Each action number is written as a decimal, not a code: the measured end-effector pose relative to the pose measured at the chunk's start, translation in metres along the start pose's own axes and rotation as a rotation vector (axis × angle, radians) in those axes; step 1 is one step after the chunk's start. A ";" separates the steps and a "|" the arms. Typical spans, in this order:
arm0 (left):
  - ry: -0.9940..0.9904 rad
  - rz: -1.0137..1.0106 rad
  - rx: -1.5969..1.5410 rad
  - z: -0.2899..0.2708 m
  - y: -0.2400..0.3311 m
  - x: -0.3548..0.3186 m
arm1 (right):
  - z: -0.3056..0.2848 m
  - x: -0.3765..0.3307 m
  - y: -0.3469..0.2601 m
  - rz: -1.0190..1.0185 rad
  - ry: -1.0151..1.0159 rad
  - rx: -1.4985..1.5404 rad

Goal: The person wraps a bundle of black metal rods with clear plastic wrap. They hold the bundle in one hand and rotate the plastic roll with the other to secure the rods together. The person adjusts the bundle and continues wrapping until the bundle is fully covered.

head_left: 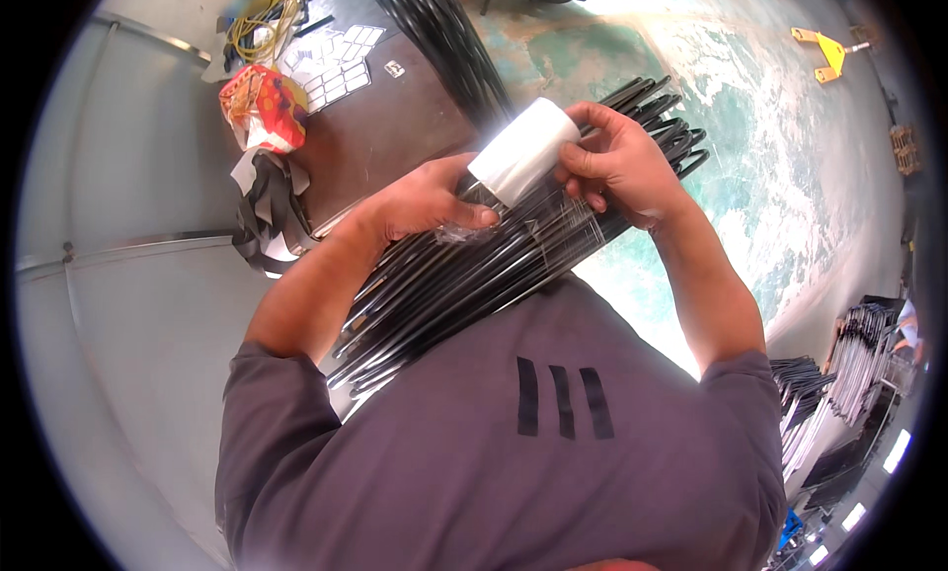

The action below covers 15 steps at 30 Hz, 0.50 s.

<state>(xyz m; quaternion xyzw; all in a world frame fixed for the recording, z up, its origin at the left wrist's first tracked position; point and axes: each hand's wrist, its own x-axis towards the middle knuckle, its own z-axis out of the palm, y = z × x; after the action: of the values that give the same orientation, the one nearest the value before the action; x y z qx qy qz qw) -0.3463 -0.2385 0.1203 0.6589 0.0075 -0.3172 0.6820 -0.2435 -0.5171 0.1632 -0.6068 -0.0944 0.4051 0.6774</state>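
A white roll of stretch film [523, 154] is held at a slant above a bundle of long black rods [464, 285]. My left hand [430, 198] grips the roll's lower left end, with the thumb in front and the other fingers partly hidden behind it. At the upper right end, my right hand [622, 164] is closed on the roll with curled fingers. Clear film [568, 230] lies around the middle of the rods, below the right hand. The bundle runs diagonally across my front, and several rods end in bent loops at the upper right.
More black rods [434, 38] lie along the brown tabletop [395, 117]. White label sheets [341, 67], a red and yellow bag [265, 107], yellow cord [267, 23] and dark straps [267, 205] are at the left. A yellow pallet jack [825, 55] stands far right, above racks of rods [854, 364].
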 end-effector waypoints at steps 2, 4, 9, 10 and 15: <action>-0.016 0.027 -0.094 0.000 0.000 -0.001 | -0.001 0.001 -0.002 0.019 -0.015 0.047; -0.025 0.053 -0.161 0.001 0.004 -0.003 | 0.006 0.005 -0.004 0.016 -0.009 0.005; 0.000 0.069 -0.380 -0.002 -0.001 -0.007 | 0.018 0.020 -0.008 0.031 0.035 -0.157; 0.029 0.075 -0.402 -0.002 -0.001 -0.007 | 0.016 0.023 -0.009 0.037 0.036 -0.210; 0.163 0.119 -0.421 0.003 -0.002 -0.008 | 0.031 0.021 -0.018 0.081 0.083 -0.415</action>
<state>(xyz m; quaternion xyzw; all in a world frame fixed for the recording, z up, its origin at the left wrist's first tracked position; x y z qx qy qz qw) -0.3548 -0.2375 0.1228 0.5249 0.0899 -0.2137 0.8190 -0.2410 -0.4785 0.1789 -0.7526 -0.1234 0.3787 0.5243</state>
